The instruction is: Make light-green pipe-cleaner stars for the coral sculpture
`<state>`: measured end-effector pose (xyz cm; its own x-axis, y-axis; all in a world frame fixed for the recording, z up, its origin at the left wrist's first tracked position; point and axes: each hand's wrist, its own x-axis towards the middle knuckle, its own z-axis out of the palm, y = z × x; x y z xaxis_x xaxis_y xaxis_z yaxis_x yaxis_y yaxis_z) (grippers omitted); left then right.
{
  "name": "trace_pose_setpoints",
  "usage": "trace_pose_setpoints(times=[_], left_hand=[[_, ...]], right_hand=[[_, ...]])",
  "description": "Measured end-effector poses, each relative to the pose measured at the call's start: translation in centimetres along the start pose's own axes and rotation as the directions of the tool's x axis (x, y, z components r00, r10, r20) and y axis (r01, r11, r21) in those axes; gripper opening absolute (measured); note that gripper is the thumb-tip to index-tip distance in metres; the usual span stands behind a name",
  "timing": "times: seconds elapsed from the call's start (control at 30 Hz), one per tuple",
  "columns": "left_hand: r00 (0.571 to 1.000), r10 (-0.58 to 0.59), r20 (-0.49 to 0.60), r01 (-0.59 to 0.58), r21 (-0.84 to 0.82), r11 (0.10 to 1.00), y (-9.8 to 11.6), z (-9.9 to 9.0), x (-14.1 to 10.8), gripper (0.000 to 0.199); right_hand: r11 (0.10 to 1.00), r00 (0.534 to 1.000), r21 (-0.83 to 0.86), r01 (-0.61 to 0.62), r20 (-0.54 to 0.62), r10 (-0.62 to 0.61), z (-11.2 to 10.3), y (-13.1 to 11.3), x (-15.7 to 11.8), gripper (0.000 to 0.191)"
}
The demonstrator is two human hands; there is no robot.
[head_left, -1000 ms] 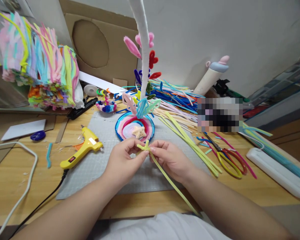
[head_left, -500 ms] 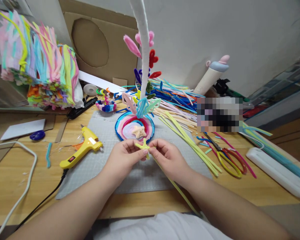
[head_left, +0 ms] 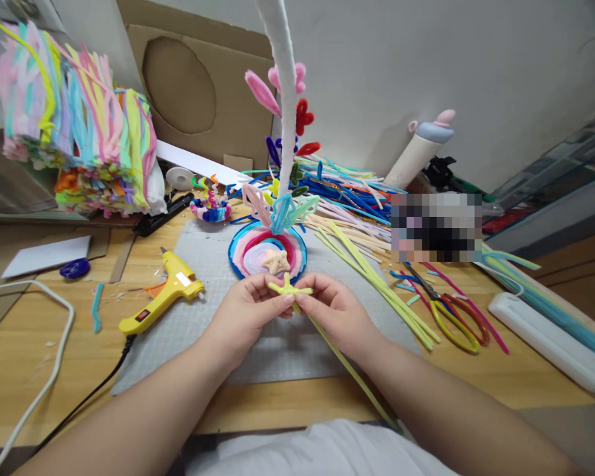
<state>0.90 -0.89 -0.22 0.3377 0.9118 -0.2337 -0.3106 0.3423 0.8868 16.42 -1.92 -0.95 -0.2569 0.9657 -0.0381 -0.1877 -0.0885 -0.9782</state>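
Observation:
Both my hands pinch a small yellow pipe-cleaner star (head_left: 288, 288) above the cutting mat. My left hand (head_left: 248, 311) grips its left and lower side between thumb and fingers. On the other side, my right hand (head_left: 334, 314) pinches the star's right part, its thumb close to the left thumb. From the star a long yellow-green pipe cleaner (head_left: 350, 367) trails down to the right, under the right wrist, toward my lap. Just beyond the fingers, a cream star (head_left: 276, 262) rests on a round base of coiled coloured pipe cleaners (head_left: 237, 250), which bears a white curved stem (head_left: 287, 132) with flowers.
A yellow glue gun (head_left: 163, 301) lies left on the grey mat (head_left: 178, 350). Yellow-green pipe cleaners (head_left: 377, 284) and scissors (head_left: 456, 320) lie to the right, beside a white power strip (head_left: 550, 344). Bundled pipe cleaners (head_left: 79, 119) stand back left; a bottle (head_left: 419, 155) stands back right.
The star has turned slightly in my fingers, and its right arm now shows over the right fingertips. My right thumb has come closer to the left one.

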Motion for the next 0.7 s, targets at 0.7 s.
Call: trace_pose_setpoints(times=[0.7], left_hand=[[0.997,0.075,-0.035,-0.074,0.026,0.997,0.04,0.32,0.03,0.024]], right_hand=[[1.0,0.998,0.003,0.005,-0.069,-0.005,0.36,-0.02,0.04,0.023]])
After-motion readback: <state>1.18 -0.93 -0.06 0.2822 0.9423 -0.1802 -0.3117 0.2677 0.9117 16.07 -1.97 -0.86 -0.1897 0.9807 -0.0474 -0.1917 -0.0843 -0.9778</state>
